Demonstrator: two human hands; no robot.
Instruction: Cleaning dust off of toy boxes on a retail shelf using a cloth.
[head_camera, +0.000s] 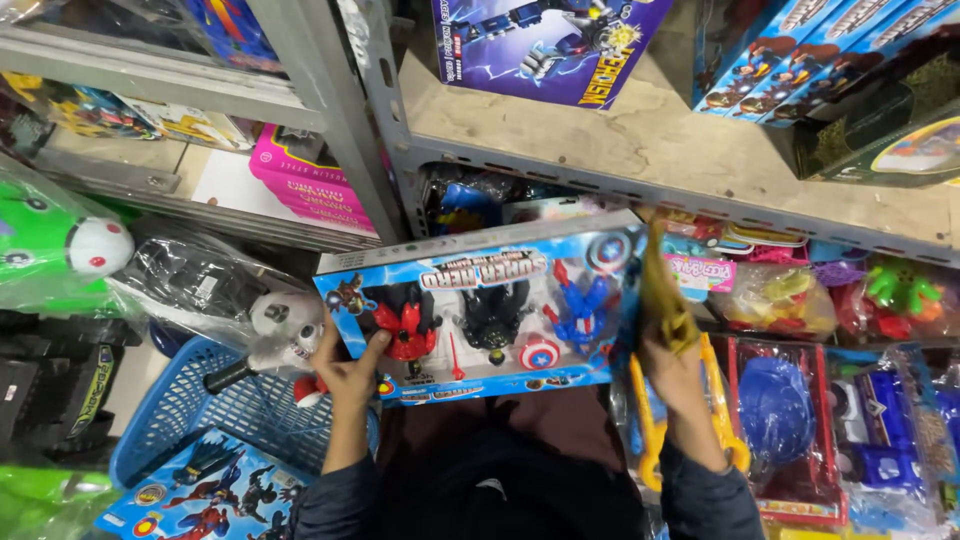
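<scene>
A long blue toy box (480, 310) with a clear window showing three action figures is held level in front of me, below the shelf edge. My left hand (348, 372) grips its lower left corner, thumb on the window. My right hand (672, 362) holds the box's right end, and a yellow cloth (663, 296) sticks up from that hand against the box's side. Dark sleeves cover both forearms.
A grey metal shelf (640, 160) holds a purple toy box (545, 45) and blue boxes (800, 55) above. A blue plastic basket (215, 415) with toys sits lower left. Bagged toys (800, 300) and yellow plastic handles (648, 430) crowd the right. A pink box (300, 175) sits upper left.
</scene>
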